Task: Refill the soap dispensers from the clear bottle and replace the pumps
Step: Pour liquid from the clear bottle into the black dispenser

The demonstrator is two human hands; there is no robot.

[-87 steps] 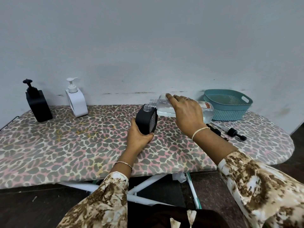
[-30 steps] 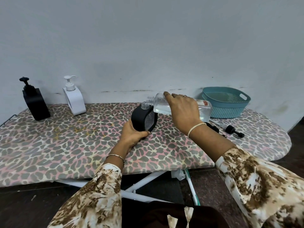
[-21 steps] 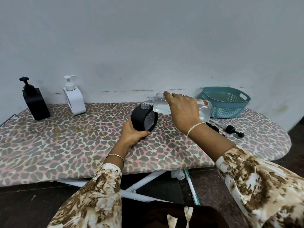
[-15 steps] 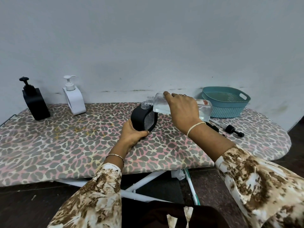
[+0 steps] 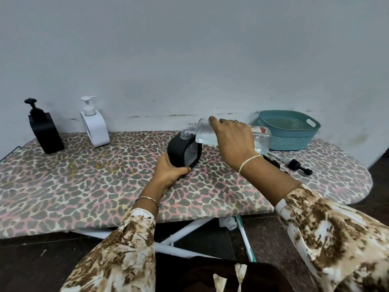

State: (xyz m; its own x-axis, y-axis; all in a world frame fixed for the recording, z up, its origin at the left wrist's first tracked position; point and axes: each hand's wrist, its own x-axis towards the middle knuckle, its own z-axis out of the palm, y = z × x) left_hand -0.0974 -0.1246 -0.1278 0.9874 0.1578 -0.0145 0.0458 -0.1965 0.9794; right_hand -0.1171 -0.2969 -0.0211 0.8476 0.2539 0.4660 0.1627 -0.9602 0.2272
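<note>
Left hand (image 5: 168,172) grips the base of the open black dispenser (image 5: 183,150), standing mid-board on the ironing board (image 5: 84,186). Right hand (image 5: 233,140) wraps the clear bottle (image 5: 261,139), held nearly horizontal, mouth just above the dispenser's neck. Loose black pump (image 5: 300,167) lies near the board's right edge, beside the teal basket (image 5: 290,131); two capped dispensers stand along the back-left edge.

The ironing board (image 5: 84,186) wears leopard-print cloth, matt and lightly creased, over white painted metal legs (image 5: 185,229). The clear bottle (image 5: 261,139) is glossy see-through plastic; the black dispenser (image 5: 176,150) looks matt with a textured clear panel. The teal basket (image 5: 292,140) is perforated plastic
</note>
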